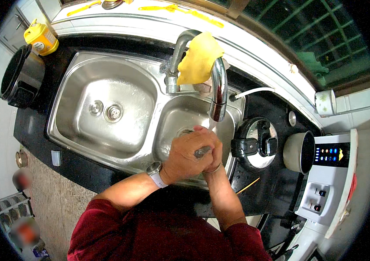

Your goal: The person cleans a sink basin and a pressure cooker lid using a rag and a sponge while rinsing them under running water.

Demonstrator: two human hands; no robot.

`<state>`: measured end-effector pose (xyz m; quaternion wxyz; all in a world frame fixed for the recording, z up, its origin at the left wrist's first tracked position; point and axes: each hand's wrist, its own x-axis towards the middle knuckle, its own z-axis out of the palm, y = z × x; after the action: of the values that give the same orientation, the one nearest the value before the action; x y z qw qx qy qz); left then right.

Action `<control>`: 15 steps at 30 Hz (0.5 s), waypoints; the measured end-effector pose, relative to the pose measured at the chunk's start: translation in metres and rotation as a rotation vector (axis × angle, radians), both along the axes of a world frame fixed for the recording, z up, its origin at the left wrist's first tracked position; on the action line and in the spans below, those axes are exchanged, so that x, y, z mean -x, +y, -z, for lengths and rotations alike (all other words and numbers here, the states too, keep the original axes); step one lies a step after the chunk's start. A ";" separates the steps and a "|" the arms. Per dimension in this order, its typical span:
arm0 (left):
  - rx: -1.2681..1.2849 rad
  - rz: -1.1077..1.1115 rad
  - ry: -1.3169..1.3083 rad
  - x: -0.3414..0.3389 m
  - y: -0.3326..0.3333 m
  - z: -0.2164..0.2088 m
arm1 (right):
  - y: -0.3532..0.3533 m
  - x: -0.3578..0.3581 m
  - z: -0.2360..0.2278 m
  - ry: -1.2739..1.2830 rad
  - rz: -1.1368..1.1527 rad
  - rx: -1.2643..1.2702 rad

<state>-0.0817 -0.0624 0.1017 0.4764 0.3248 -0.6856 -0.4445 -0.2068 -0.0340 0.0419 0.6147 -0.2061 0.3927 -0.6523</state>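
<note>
Over the smaller right sink basin (161, 126), my two hands are pressed together below the chrome tap spout (219, 98). My left hand (183, 156), with a watch at its wrist, is closed against the right. My right hand (213, 152), a thin bracelet at its wrist, has its fingers wrapped in close beside it. A small dark grey lump (202, 152) pokes out between them; its kind cannot be made out. Most of what lies inside the grip is hidden. A pale streak, perhaps water, shows under the spout.
A yellow cloth (201, 58) hangs over the tap. Left lies the larger basin (128, 111); a dark pot (24, 78) and yellow jug (41, 38) stand beyond. Right are a pressure cooker lid (259, 143), a pot (296, 152), a white dispenser (322, 191) and a thin stick (248, 185).
</note>
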 end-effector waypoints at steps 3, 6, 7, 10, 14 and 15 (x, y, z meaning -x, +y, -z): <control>0.178 0.017 -0.053 0.003 0.006 0.010 | -0.005 0.004 -0.017 -0.171 -0.119 -0.336; 0.257 0.042 -0.046 0.006 0.006 0.009 | -0.012 0.021 -0.005 -0.184 -0.270 -0.338; 0.278 0.066 -0.062 0.007 0.006 0.009 | -0.015 0.024 -0.004 -0.174 -0.297 -0.340; 0.391 0.118 -0.108 0.008 0.006 0.012 | -0.021 0.024 -0.008 -0.144 -0.364 -0.358; 0.550 0.164 -0.140 0.005 0.011 0.019 | -0.025 0.019 -0.014 -0.013 -0.507 -0.285; 0.560 0.186 -0.145 0.002 0.013 0.021 | -0.025 0.018 -0.014 0.041 -0.562 -0.234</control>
<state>-0.0841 -0.0493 0.0804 0.4545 0.1476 -0.8404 -0.2557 -0.2246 -0.0589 0.0559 0.7827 -0.2475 0.4048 -0.4028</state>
